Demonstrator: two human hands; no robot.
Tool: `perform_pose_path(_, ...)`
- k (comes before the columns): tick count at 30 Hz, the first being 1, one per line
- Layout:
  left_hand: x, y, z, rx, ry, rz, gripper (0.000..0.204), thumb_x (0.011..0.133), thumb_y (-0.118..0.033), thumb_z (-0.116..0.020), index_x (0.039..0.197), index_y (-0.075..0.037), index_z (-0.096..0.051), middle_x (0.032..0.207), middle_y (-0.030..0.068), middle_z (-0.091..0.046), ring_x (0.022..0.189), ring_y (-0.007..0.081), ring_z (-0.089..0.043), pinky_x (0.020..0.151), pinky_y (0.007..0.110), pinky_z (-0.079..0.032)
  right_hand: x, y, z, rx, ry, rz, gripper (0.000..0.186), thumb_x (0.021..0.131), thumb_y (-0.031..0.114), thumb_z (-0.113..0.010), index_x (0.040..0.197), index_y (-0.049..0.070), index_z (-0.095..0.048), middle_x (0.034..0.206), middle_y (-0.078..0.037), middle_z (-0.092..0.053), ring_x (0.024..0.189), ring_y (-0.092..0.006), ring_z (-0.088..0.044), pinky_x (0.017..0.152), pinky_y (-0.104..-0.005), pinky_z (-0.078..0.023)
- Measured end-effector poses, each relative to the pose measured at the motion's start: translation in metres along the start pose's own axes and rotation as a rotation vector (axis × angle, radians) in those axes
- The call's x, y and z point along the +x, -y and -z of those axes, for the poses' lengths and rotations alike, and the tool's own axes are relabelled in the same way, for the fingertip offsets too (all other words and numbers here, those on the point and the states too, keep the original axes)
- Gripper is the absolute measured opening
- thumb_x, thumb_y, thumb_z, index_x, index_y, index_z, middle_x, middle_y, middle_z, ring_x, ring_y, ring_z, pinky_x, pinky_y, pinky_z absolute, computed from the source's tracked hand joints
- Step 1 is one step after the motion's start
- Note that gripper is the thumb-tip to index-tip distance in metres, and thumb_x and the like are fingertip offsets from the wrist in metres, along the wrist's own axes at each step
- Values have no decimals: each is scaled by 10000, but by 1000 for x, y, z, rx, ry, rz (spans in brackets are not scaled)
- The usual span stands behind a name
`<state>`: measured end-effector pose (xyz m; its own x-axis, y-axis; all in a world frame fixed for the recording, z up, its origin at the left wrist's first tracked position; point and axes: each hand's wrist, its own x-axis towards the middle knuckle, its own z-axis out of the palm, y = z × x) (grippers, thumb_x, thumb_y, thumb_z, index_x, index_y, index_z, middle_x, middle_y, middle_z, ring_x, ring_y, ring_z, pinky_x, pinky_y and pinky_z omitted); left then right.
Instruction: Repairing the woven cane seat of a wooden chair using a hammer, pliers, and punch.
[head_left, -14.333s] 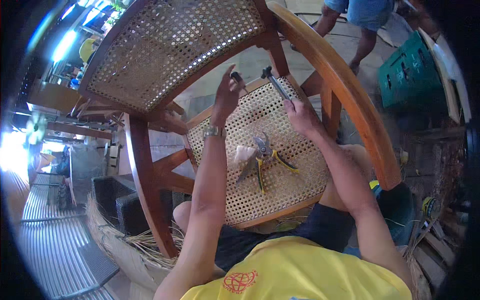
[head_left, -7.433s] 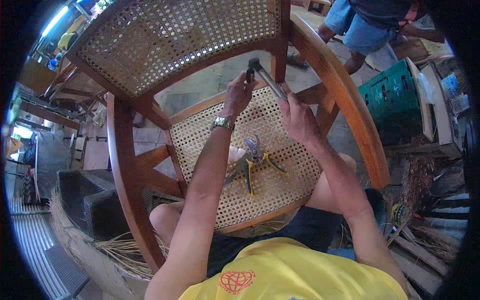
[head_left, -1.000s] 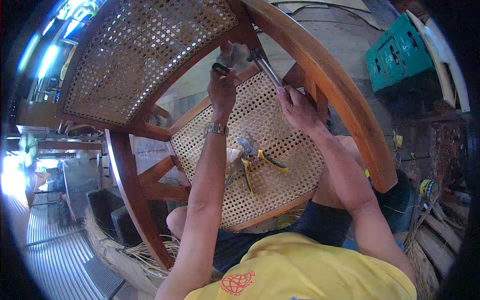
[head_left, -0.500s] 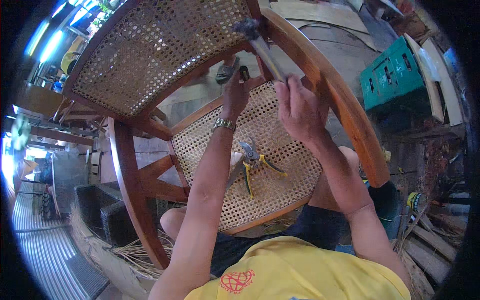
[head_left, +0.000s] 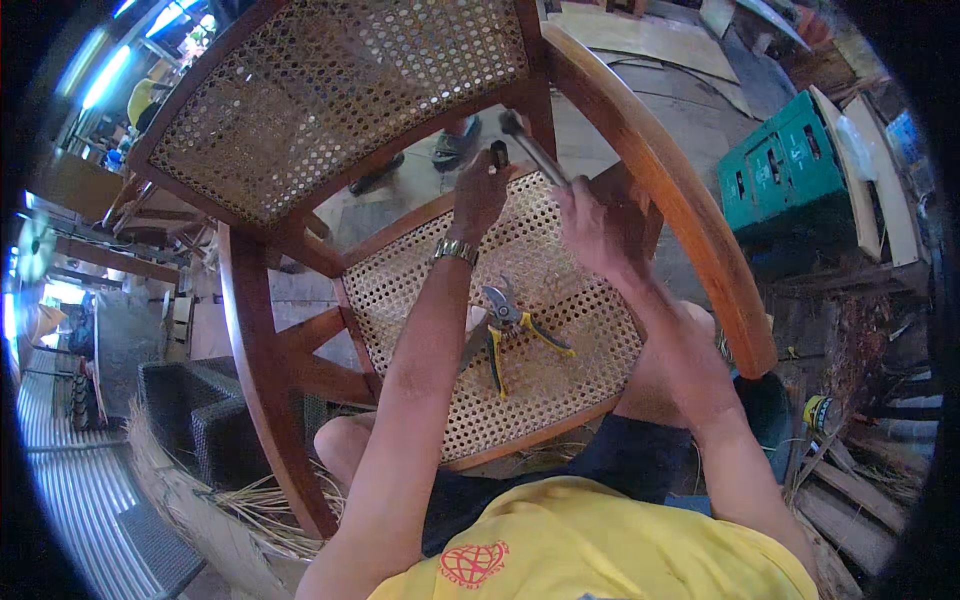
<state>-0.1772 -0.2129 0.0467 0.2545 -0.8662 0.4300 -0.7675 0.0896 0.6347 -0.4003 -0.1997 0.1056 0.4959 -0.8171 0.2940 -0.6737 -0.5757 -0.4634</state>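
Note:
A wooden armchair with a woven cane seat (head_left: 560, 370) and a cane back (head_left: 330, 100) stands before me. My right hand (head_left: 597, 228) is closed around the handle of a hammer (head_left: 540, 160); its head is by the far edge of the seat, just above my left hand. My left hand (head_left: 480, 200) grips a short upright tool with a dark butt end (head_left: 498, 153), at the seat's far rail. The tool's lower part is hidden by the hand. Open pruning shears (head_left: 508, 314) with yellow and black handles lie on the seat, beside a small white piece (head_left: 476, 318).
The chair's curved armrest (head_left: 690, 210) runs along my right. Beyond it is a green crate (head_left: 780, 165) with boards leaning against it. Loose cane strips (head_left: 280, 505) and a dark woven item (head_left: 205, 420) lie at left. Another person's sandalled foot (head_left: 455, 145) shows beyond the seat.
The hammer's head has come down and nearer to the dark butt end in my left hand. My left hand has shifted slightly right; the shears lie where they were.

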Motion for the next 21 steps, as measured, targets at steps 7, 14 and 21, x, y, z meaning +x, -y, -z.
perform_pose_path(7, 15, 7, 11, -243, 290, 222, 246, 930, -167, -679, 1116, -38, -583, 923, 115, -713, 830, 205, -702, 712, 358, -543, -46, -56, -51, 244, 87, -348, 407, 1016, 389, -476, 943, 4, -588, 763, -192, -628, 725, -340, -657, 622, -457, -486)
perform_pose_path(14, 8, -9, 9, -57, 130, 67, 210, 926, -168, -642, 1084, -40, -590, 1034, 187, -694, 948, 285, -683, 816, 399, -532, -27, -50, -59, 531, 108, -433, 497, 1029, 462, -408, 952, 5, -586, 777, -177, -622, 751, -335, -634, 712, -440, -476)
perform_pose_path(21, -1, -25, -32, 235, -326, -6, 358, 885, -296, -701, 983, 12, -548, 858, 208, -610, 752, 391, -616, 679, 474, -501, -34, -53, -72, 454, 26, -308, 499, 1021, 474, -414, 948, 11, -588, 716, -136, -599, 693, -280, -613, 670, -416, -472)
